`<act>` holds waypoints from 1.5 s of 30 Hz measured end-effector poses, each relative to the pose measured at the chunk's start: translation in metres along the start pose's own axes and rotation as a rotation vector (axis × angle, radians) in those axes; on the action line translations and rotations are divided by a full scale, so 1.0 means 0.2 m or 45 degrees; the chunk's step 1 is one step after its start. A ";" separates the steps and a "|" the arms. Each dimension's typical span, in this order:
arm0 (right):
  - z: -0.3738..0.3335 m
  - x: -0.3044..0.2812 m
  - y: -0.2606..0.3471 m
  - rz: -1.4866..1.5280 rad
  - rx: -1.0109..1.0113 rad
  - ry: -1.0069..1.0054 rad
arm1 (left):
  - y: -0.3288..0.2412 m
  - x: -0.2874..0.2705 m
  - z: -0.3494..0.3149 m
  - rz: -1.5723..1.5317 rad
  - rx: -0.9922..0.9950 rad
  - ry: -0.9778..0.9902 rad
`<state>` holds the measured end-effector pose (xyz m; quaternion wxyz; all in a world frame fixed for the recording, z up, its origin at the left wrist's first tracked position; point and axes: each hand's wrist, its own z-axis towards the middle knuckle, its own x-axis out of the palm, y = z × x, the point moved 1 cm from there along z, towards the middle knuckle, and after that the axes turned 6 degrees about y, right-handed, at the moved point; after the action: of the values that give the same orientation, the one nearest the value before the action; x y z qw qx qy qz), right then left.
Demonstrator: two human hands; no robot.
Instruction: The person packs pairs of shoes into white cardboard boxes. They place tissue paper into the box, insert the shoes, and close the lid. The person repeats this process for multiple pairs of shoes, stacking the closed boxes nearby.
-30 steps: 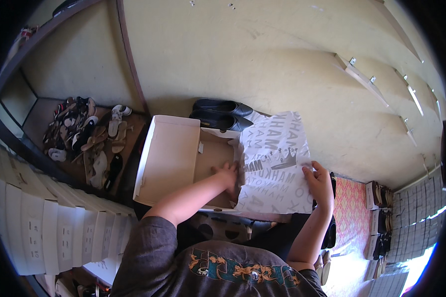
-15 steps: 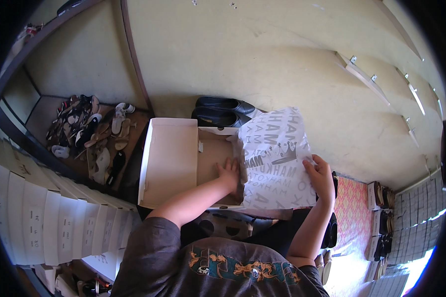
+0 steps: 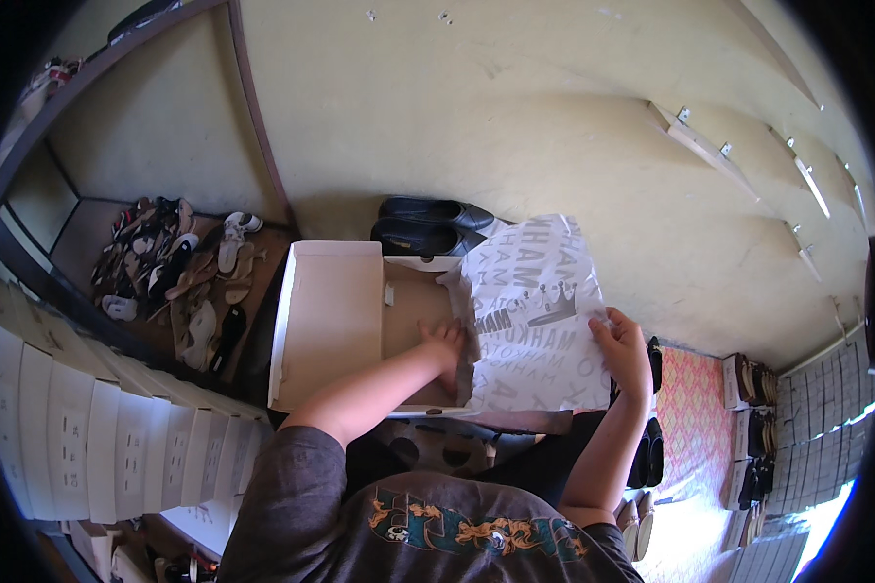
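Shoebox [image 3: 413, 299] and black shoes [image 3: 428, 233] sit slightly lower and further left in frame than half second earlier; whole view shifted likewise. Left grip [image 3: 443, 348], centre of frame: fingers apart, inside shoebox, just beside crumpled left edge of printed wrapping paper [image 3: 525, 335]. Right grip [image 3: 624, 348], right of centre: thumb and fingers clamped on paper's right edge. Paper covers shoebox's right part. Black shoes beyond shoebox, upper centre.

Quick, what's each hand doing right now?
Left hand: open, fingers spread inside the box.
Right hand: closed, holding the printed paper by its edge.
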<state>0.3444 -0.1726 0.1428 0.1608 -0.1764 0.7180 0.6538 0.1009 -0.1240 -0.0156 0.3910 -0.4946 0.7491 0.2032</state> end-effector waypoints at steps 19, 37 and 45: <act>0.00 -0.01 0.02 0.035 -0.016 -0.029 | 0.14 -0.26 0.25 -0.190 -0.208 0.056; 0.05 -0.04 -0.03 0.006 -0.018 -0.047 | 0.16 -0.21 0.29 -0.001 -0.244 0.064; 0.06 -0.03 -0.02 0.019 -0.027 -0.055 | 0.25 -0.12 0.27 -0.287 -0.129 -0.183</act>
<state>0.3508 -0.1617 0.1407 0.1693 -0.1585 0.7088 0.6662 0.0822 -0.0515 -0.0329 0.4385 -0.5790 0.6475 0.2306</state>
